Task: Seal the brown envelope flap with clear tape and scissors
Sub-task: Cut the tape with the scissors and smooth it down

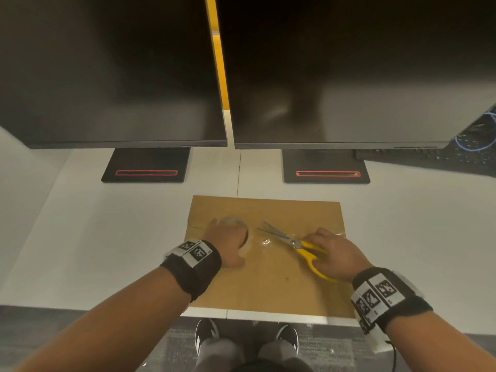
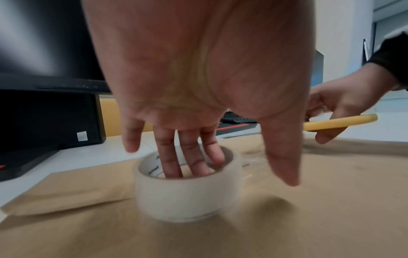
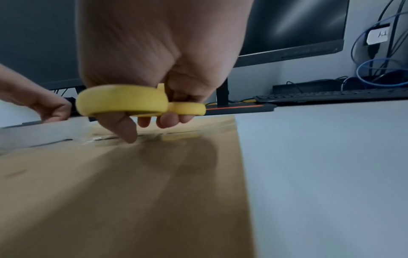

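From the head view, a brown envelope [image 1: 268, 253] lies flat on the white surface [image 1: 107, 237] in front of two dark monitors [image 1: 112, 71]. The left hand [image 1: 228, 242] rests over a roll of clear tape [image 1: 233, 224] near the envelope's left side. The right hand [image 1: 335, 253] grips yellow-handled scissors [image 1: 298, 244], their blades parted and pointing left toward the roll, just above a shiny strip of tape [image 1: 268, 241] stretched across the flap.

In the left wrist view, the tape roll [image 2: 185, 192] stands on its flat side on the envelope [image 2: 287, 227]. Three fingers [image 2: 170, 157] of the left hand [image 2: 198, 78] reach down straight into its core, while the thumb and little finger hang outside it. The picture is blurred.

In the right wrist view, the right hand [image 3: 159, 61] has its thumb and fingers curled through the yellow loops of the scissors [image 3: 123, 101], held just above the envelope [image 3: 132, 192]. A keyboard [image 3: 331, 96] and blue cables [image 3: 379, 69] sit at the back right.
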`<state>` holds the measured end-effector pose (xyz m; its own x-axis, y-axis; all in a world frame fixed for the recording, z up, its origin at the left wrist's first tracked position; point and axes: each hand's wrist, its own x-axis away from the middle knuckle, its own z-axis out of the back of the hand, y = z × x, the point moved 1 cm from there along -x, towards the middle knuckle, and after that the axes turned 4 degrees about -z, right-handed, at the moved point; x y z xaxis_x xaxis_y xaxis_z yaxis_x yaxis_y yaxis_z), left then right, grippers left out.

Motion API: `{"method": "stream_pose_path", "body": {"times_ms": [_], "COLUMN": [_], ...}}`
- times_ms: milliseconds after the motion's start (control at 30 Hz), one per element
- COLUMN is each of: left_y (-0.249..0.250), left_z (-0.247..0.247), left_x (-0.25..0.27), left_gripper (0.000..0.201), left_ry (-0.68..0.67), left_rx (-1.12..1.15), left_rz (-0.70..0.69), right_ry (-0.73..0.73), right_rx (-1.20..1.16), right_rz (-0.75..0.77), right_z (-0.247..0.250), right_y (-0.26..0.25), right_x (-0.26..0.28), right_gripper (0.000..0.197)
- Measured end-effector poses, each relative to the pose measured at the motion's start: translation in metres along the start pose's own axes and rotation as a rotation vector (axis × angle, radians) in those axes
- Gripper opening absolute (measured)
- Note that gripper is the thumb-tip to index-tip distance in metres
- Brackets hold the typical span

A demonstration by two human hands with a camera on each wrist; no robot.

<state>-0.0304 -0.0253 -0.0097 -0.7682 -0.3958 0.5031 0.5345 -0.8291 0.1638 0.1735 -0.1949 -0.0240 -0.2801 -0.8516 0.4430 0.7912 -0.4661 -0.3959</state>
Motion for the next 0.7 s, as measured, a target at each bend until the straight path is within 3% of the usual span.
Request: {"method": "stream_pose_path", "body": {"times_ms": [67,133,367,700], "left_y": [-0.002,-0.005,-0.004,0.004], "left_z": [-0.001,0.001,0.013,0.019], "left_x": [0.000,0.000,0.005,0.008], "left_gripper": [0.020,0.014,0.027,0.029], "left_ry": [0.016,0.024,-0.006,-0.027], "left_rx": [-0.039,-0.017,0.009,0.043], "left_rz": [-0.024,-0.057,-0.105,-0.071], "right_ry": [-0.034,-0.064,-0.135,-0.099], "right_rx": [0.049,0.076,0.147,0.244], "right_rz": [0.021,0.044,0.085,0.078], "right_z": [0.003,0.003,0.000,0.002], "right_y": [0.002,0.002,0.003,-0.009], "right_x": [0.003,0.006,0.012,0.008], "right_gripper": [0.054,0.056,0.059,0.056]}}
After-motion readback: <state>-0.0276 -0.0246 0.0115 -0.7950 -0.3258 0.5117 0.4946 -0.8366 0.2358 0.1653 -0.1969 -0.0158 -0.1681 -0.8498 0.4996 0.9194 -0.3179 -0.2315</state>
